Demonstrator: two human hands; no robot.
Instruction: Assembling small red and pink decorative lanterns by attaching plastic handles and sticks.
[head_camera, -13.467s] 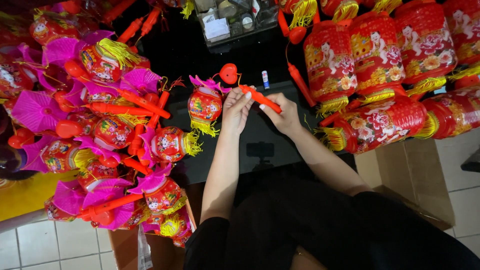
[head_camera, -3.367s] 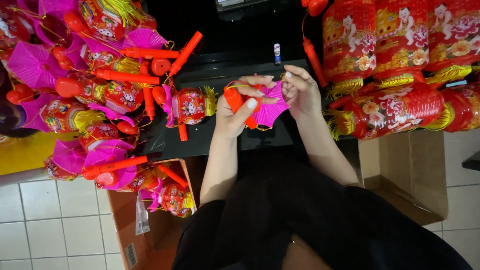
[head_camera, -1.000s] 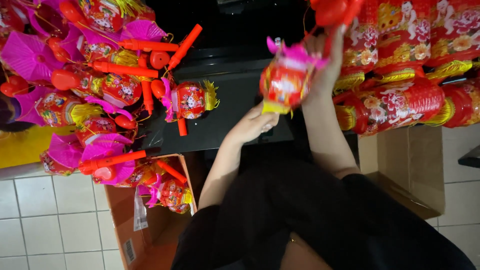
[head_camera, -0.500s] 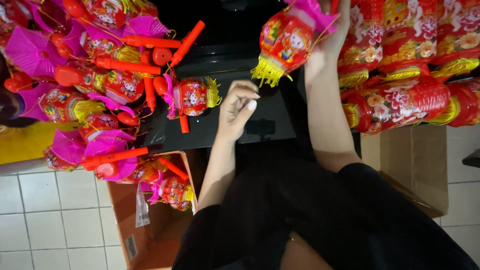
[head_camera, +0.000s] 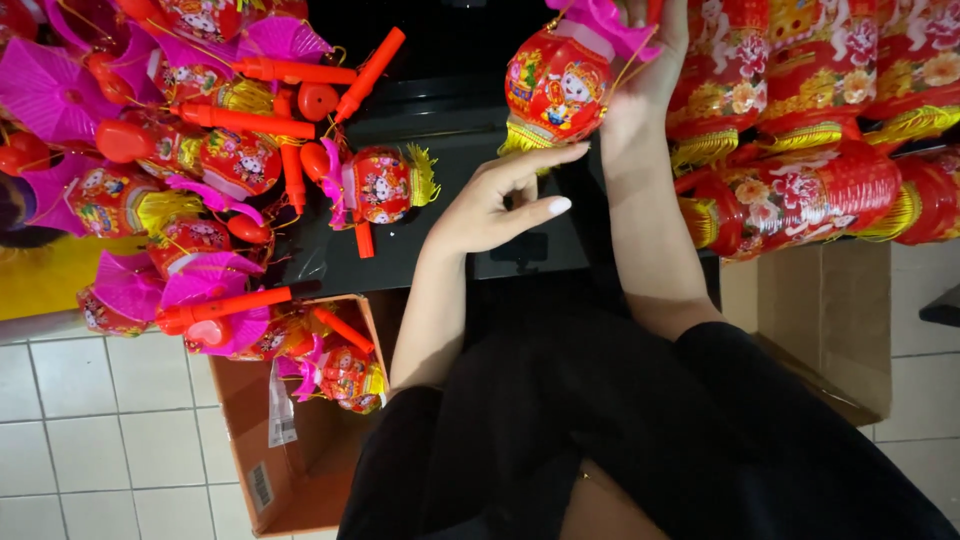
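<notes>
Right hand (head_camera: 650, 70) at 1 o'clock, raised, fingers closed on the pink top of a red lantern (head_camera: 557, 85); the lantern body hangs just left of the palm, yellow fringe at its lower edge. Left hand (head_camera: 495, 205) at centre, empty, fingers loosely spread; fingertips (head_camera: 575, 152) just below the fringe, contact not resolvable. One loose lantern (head_camera: 385, 185) lies on the black table (head_camera: 420, 255) at 10 o'clock of the left hand. Lantern pile (head_camera: 170, 160) at 9 o'clock; stacked lanterns (head_camera: 800, 190) at 3 o'clock. Cardboard box (head_camera: 270, 440) at 7 o'clock.
</notes>
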